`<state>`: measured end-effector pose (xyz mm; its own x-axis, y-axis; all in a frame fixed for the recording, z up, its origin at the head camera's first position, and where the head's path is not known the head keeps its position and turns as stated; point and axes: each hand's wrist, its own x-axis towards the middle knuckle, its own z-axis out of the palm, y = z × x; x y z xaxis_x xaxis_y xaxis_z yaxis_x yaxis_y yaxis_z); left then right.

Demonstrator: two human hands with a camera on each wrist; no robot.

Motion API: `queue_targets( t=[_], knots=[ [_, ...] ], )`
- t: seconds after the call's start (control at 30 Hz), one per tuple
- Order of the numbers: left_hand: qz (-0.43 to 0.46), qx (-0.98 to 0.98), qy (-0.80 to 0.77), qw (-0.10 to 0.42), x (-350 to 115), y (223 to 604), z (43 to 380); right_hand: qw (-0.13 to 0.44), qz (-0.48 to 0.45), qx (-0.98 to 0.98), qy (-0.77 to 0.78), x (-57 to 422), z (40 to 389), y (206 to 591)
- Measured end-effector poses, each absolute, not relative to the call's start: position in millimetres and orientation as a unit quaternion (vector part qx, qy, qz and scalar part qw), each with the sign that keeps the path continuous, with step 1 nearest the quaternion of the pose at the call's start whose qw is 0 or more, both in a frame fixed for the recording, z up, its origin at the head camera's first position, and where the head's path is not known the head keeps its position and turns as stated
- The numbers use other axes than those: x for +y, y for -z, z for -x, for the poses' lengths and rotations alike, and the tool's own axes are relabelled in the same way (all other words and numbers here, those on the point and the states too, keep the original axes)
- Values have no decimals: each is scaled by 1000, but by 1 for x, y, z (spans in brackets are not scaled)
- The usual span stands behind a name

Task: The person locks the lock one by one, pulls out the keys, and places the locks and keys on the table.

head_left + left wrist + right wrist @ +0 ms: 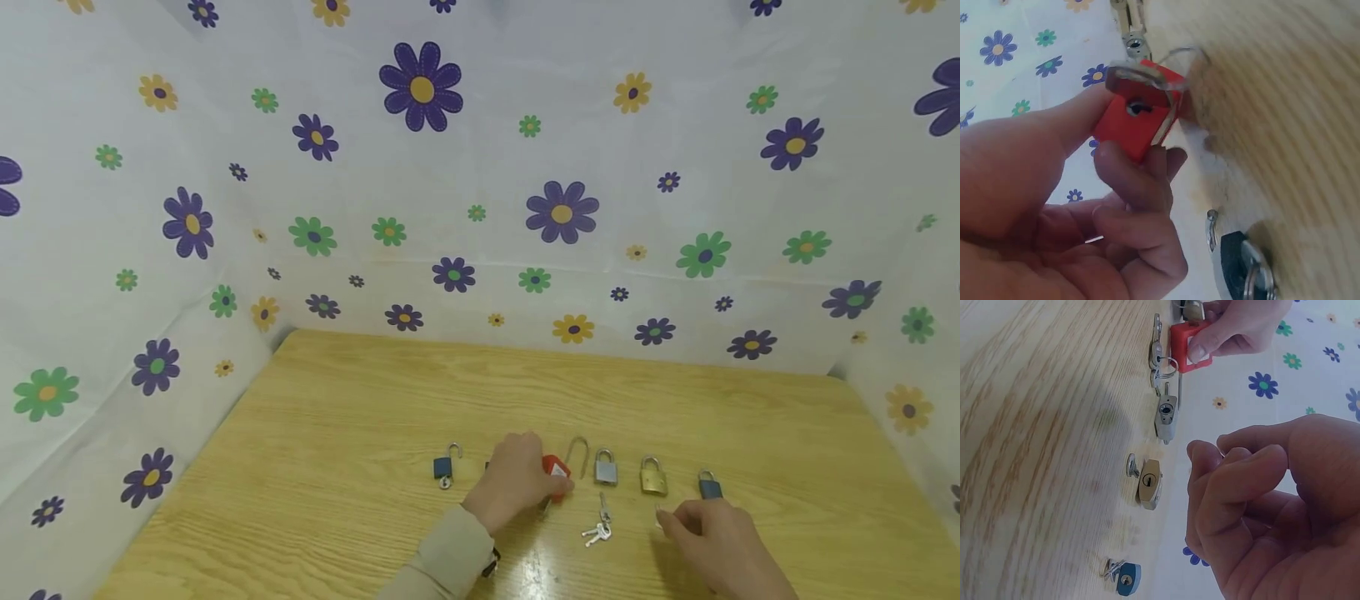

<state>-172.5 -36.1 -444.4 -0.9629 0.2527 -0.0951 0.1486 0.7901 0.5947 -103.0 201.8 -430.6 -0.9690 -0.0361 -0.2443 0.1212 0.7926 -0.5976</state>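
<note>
My left hand [517,479] grips a red padlock [556,475] by its body, thumb on the white label. Its long thin shackle [580,446] reaches out beyond the body toward the back. The left wrist view shows a key [1138,75] and a ring at the keyhole side of the red padlock [1125,128]. My right hand [712,533] hovers with loosely bent fingers and nothing in them, as the right wrist view [1254,500] shows. Near its fingertips is a small key [1132,465] in front of a brass padlock [653,479].
A silver padlock [606,469] lies right of the red one, with several keys [598,532] in front. At the right is a blue padlock [709,486], partly behind my right hand. Another blue padlock [442,467], shackle open, lies left on the wooden table [337,417]. Flowered cloth [480,167] encloses the table.
</note>
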Motion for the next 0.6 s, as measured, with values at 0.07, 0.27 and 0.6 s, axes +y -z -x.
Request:
queue_targets(
  t=[0.07,0.27,0.6],
  knots=[
    [-106,939,-313,92,-39,444,174,123,-24,938,323,201,102,430],
    [-107,937,-310,121,-47,450,177,131,-32,937,321,198,104,430],
    [-87,905,-403,104,-60,444,179,99,-1,941,324,193,105,427]
  ],
)
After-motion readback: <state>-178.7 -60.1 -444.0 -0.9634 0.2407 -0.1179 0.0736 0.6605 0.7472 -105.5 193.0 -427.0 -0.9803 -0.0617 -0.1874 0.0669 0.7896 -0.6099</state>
